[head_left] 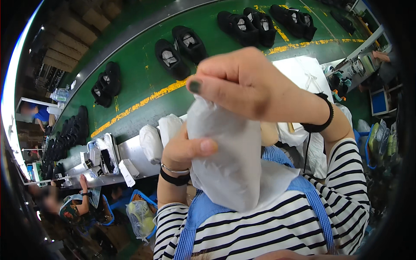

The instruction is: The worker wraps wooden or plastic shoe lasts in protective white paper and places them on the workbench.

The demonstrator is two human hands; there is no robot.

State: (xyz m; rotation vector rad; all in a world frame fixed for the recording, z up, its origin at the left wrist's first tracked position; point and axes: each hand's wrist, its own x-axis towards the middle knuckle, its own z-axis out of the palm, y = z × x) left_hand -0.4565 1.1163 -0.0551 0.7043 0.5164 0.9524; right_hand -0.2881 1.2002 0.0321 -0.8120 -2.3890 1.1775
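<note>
Both hands' grip closed, left hand [184, 149], right hand [242, 84], white paper wad [225, 160]

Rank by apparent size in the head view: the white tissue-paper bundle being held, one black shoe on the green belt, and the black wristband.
1. White tissue-paper bundle, largest, though nearness to the camera inflates it.
2. Black shoe on the green belt.
3. Black wristband, smallest.
</note>
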